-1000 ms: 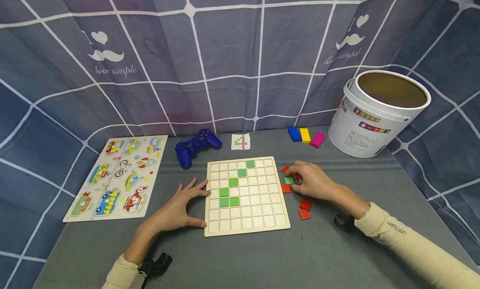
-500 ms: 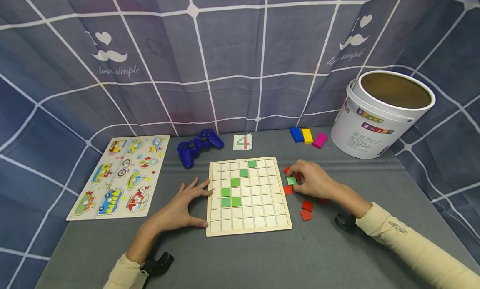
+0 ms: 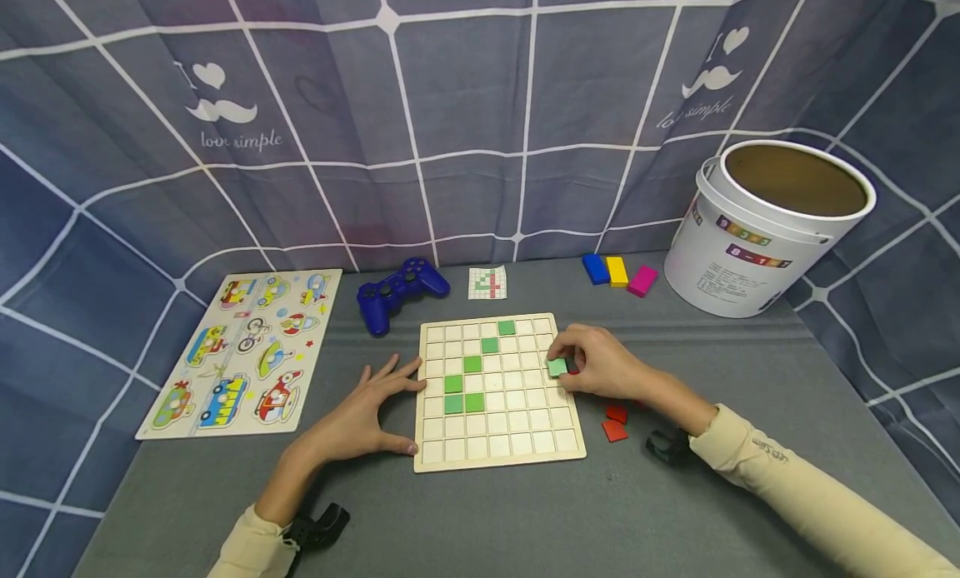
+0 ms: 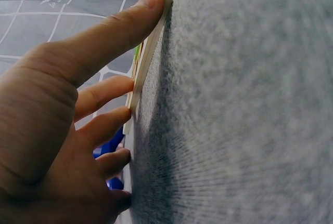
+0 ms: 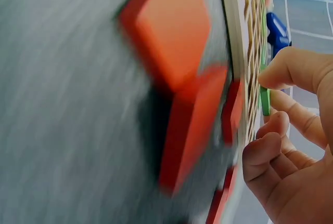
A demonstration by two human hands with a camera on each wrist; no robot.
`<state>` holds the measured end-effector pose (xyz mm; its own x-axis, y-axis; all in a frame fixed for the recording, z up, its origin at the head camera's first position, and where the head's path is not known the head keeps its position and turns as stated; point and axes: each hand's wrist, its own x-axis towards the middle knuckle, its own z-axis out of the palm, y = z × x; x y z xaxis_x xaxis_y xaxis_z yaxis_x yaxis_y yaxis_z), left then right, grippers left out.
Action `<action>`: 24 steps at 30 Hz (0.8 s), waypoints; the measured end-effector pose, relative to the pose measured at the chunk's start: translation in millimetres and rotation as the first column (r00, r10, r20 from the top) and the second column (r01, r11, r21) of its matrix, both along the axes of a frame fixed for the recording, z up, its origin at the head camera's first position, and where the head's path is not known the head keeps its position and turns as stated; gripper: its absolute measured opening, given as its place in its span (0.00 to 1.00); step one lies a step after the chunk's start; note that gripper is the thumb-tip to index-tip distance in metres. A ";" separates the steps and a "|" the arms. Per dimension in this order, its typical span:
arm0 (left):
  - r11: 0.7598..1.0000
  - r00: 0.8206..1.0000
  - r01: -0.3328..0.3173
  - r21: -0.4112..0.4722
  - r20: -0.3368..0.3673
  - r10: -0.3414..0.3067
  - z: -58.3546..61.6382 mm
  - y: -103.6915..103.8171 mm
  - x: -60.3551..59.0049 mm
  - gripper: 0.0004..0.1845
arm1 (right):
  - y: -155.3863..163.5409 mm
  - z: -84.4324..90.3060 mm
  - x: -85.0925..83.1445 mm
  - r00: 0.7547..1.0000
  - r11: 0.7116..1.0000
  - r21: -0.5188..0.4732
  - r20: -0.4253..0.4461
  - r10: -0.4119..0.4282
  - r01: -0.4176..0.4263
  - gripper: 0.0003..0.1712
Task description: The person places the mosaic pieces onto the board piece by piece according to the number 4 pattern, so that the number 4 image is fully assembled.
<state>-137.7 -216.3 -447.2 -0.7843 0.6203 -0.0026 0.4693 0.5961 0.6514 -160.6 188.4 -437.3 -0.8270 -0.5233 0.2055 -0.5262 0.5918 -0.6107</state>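
My right hand pinches a green square tile between thumb and fingers, over the right edge of a wooden grid board. The right wrist view shows the same green tile on edge in that pinch. Several green tiles lie in the board's cells, running diagonally from upper right to lower left. My left hand has its fingers spread, with thumb and fingertips touching the board's left edge. Red tiles lie on the cloth beside the board, some hidden behind the right hand.
Behind the board lie a small pattern card and a blue game controller. A picture puzzle board is at left. Blue, yellow and magenta blocks lie at the back right, near a white bucket.
My right hand has moved left from among the red tiles to the board's right edge, carrying the green tile. The left hand has stayed at the board.
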 end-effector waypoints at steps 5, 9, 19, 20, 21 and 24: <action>1.000 1.000 -0.008 -0.003 0.000 0.008 0.8 -0.7 0.6 0.48 | -23.5 0.7 2.6 0.996 0.997 -0.026 0.052 0.072 -0.071 0.17; 1.000 1.000 -0.004 -0.005 0.006 0.004 1.3 -0.2 1.1 0.48 | -43.9 0.6 5.1 0.991 0.993 -0.029 0.063 0.119 -0.117 0.16; 1.000 1.000 -0.010 -0.007 0.006 0.010 2.5 0.4 1.7 0.48 | -76.4 1.2 11.8 0.981 0.982 0.051 0.082 0.176 -0.180 0.14; 1.000 1.000 -0.008 -0.006 0.006 0.008 2.2 0.5 1.5 0.48 | -77.7 1.8 12.1 0.980 0.982 0.055 0.086 0.177 -0.182 0.14; 1.000 1.000 -0.007 -0.004 0.006 0.007 1.8 0.5 1.3 0.48 | -78.7 2.4 12.4 0.980 0.981 0.060 0.089 0.177 -0.182 0.14; 1.000 1.000 -0.006 -0.001 0.004 0.006 0.5 0.6 1.1 0.48 | -80.2 3.1 12.1 0.980 0.981 0.068 0.096 0.176 -0.182 0.14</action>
<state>-136.6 -215.6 -446.8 -0.7883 0.6153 -0.0059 0.4632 0.5997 0.6525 -148.5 108.2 -434.3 -0.7317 -0.6758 0.0889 -0.5730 0.5393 -0.6171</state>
